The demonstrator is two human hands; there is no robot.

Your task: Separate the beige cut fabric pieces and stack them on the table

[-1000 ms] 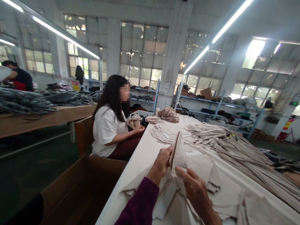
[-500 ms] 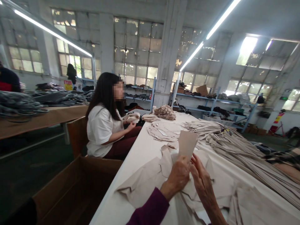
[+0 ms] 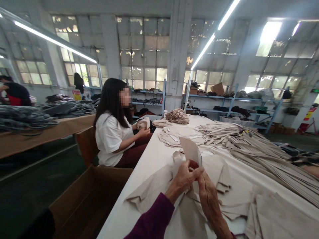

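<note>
Above the table, my left hand (image 3: pixel 183 177) is closed on a beige fabric piece (image 3: pixel 190 150), which stands up from my fingers and curves a little. My right hand (image 3: pixel 208 194) meets it from the right, its fingers closed at the lower edge of the same piece, close to my left thumb. A pale strip shows along the piece's right side. Under both hands, more beige fabric pieces (image 3: pixel 153 191) lie spread and overlapping on the white table (image 3: pixel 119 212). Larger folded beige fabric (image 3: pixel 281 212) lies to the right of my right hand.
Long beige strips (image 3: pixel 261 162) run in a heap along the right side. Stacked beige pieces (image 3: pixel 176 116) sit at the far end. A seated co-worker (image 3: pixel 114 136) handles beige cloth at the table's left edge. An open cardboard box (image 3: pixel 74 199) stands at lower left.
The fabric piece has tipped to the left and curved, and both hands have shifted slightly left. My left thumb now reaches across toward the right fingers. The camera view has turned slightly.
</note>
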